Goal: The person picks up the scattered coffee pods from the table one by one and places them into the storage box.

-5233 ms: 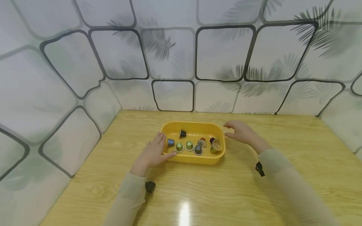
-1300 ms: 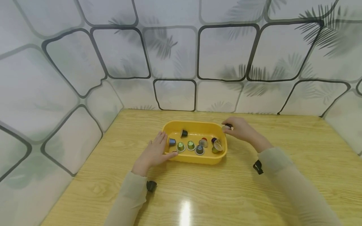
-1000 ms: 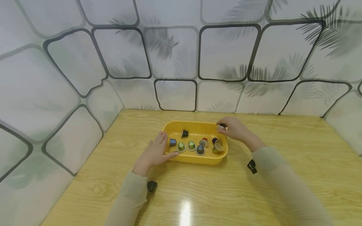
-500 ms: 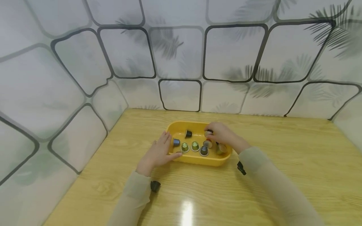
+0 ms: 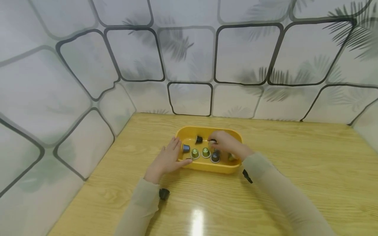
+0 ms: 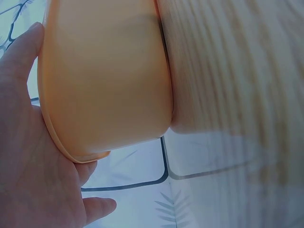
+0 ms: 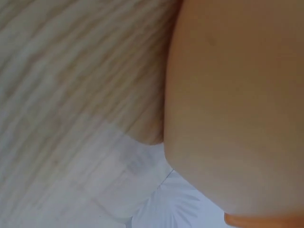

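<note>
A yellow plastic tray (image 5: 206, 166) stands on the table with several coffee capsules in it. My left hand (image 5: 166, 160) rests against its left end, fingers extended along the rim and thumb stretched over the front corner. The left wrist view shows that palm along the tray's rim, with the outer wall (image 6: 104, 76) beside it. Inside the tray, my right hand (image 5: 226, 143) pinches a dark capsule with a pale lid (image 5: 212, 143) between thumb and fingers. Just left of it are a black capsule (image 5: 199, 139) and a green capsule (image 5: 206, 152). The right wrist view shows only the tray's outside.
Also in the tray are a blue capsule (image 5: 186, 148), another green capsule (image 5: 195, 153) and a dark grey capsule (image 5: 215, 157). My right forearm partly covers the capsules at the right end. A patterned wall covering (image 5: 189, 98) borders the wooden table (image 5: 236, 203) behind and at left.
My right hand, empty at first beyond the tray's right end, took a dark capsule there and carried it left over the rim into the tray. My left hand stays on the rim.
</note>
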A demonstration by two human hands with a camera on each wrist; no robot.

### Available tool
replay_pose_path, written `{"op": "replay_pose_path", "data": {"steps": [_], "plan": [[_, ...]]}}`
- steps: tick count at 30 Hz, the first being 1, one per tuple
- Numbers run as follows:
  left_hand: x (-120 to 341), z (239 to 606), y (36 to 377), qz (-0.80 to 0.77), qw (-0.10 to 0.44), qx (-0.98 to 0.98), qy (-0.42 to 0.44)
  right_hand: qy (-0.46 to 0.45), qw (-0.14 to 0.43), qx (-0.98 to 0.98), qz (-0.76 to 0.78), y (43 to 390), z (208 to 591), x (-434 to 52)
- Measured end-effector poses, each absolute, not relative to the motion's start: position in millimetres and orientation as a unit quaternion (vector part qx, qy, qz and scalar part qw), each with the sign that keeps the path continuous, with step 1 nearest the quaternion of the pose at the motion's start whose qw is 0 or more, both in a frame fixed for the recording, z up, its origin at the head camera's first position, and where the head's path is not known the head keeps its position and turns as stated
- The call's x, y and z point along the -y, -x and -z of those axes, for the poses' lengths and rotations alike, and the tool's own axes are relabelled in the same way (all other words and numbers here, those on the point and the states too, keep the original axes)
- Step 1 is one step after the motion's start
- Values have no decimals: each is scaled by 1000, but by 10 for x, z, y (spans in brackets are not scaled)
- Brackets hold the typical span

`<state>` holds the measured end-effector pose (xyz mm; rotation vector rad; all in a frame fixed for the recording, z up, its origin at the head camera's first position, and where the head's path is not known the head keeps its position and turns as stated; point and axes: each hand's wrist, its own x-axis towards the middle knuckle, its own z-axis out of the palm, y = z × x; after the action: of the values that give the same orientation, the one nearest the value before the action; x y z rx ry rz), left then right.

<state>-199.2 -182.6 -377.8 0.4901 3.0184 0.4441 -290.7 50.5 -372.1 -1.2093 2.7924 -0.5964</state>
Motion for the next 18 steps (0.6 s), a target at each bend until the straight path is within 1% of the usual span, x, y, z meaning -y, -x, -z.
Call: {"op": "replay_pose_path", "data": {"steps": [11, 18], "plan": [[1822, 3795, 2007, -145, 28, -977, -154, 393, 41, -900, 184, 2909, 3835, -488], [1827, 3802, 2011, -137, 28, -978, -155, 407, 42, -897, 165, 2905, 3862, -492]]}}
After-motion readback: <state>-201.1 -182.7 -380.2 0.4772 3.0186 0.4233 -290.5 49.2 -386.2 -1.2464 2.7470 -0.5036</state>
